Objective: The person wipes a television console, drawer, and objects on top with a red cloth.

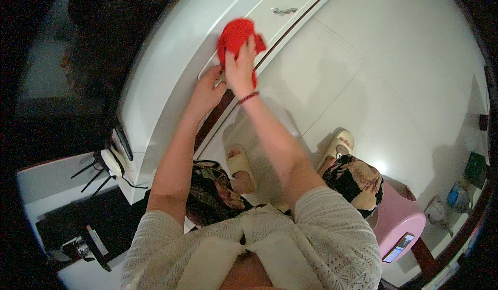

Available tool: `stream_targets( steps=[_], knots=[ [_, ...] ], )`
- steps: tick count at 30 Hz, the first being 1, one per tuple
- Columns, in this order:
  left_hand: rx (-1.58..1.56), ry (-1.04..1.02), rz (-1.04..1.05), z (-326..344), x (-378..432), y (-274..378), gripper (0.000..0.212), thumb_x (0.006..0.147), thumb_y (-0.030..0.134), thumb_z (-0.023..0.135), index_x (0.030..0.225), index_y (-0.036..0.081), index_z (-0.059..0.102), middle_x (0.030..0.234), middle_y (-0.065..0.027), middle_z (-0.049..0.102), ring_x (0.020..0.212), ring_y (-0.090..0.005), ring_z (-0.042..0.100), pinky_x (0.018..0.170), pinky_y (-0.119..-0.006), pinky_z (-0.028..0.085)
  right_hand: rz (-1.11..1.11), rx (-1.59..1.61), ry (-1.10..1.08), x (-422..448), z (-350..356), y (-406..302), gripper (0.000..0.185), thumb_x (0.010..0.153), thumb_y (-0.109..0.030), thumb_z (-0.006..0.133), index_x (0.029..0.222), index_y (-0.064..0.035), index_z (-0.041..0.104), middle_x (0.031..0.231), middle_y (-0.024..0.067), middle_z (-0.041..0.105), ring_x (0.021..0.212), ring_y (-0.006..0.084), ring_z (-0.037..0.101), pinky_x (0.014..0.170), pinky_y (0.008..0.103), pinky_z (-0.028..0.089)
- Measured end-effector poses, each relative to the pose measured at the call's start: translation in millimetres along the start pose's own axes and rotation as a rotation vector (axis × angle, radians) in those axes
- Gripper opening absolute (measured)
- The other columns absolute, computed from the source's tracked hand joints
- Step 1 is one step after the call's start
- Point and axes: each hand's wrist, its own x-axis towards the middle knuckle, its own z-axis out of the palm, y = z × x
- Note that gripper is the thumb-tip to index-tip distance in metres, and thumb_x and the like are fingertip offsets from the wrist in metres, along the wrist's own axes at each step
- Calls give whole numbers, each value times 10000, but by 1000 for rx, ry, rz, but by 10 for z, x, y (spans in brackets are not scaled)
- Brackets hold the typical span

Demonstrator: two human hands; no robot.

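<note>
A crumpled red cloth (237, 35) lies bunched under my right hand (241, 62), which presses it against the front of a white cabinet (268, 27). Just to the left and below, my left hand (212, 87) is at the cabinet's edge, its fingers curled near a drawer handle; whether they grip it is hard to tell. Further up the same front a curved metal handle (285, 11) shows uncovered. The cloth hides part of the cabinet front and some of my right fingertips.
A pink plastic stool (400, 220) with a smartphone (398, 248) on it stands at the lower right. A white router-like device (113, 163) with black antennas is at the left. Bags (437, 212) lie by the far right wall. My slippered feet are on the tiled floor (350, 76).
</note>
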Motion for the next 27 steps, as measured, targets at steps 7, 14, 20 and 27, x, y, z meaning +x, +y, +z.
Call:
stream_targets(
  steps=[7, 14, 20, 27],
  knots=[
    [-18, -112, -143, -43, -42, 493, 513, 906, 150, 550, 1380, 44, 384, 1284, -217, 532, 1214, -299, 512, 1032, -374, 393, 363, -70, 184, 312, -103, 875, 528, 880, -188, 491, 1209, 219, 418, 1306, 402, 398, 1238, 492, 376, 1103, 497, 225],
    [206, -12, -129, -125, -125, 440, 498, 889, 199, 573, 1337, 33, 432, 1260, -193, 561, 1151, -288, 561, 980, -390, 440, 826, 675, -31, -377, -156, 419, 317, 920, -132, 450, 1208, -7, 495, 1114, 123, 588, 977, 232, 585, 843, 372, 490],
    [-10, 393, 202, -409, -386, 935, 282, 861, 116, 547, 1132, 43, 570, 1078, -144, 610, 981, -313, 600, 891, -417, 472, 194, 647, -133, 61, -617, -727, 326, 930, -172, 496, 1216, -18, 482, 1141, 118, 583, 990, 234, 583, 855, 380, 486],
    [119, 807, 136, -800, -334, 605, 333, 791, 60, 553, 1122, 68, 582, 1109, -132, 587, 1031, -299, 568, 898, -408, 450, -822, -877, -412, 574, -8, -1089, 410, 753, -311, 618, 1075, -56, 628, 1309, 184, 511, 1124, 375, 497, 955, 466, 409]
  ],
)
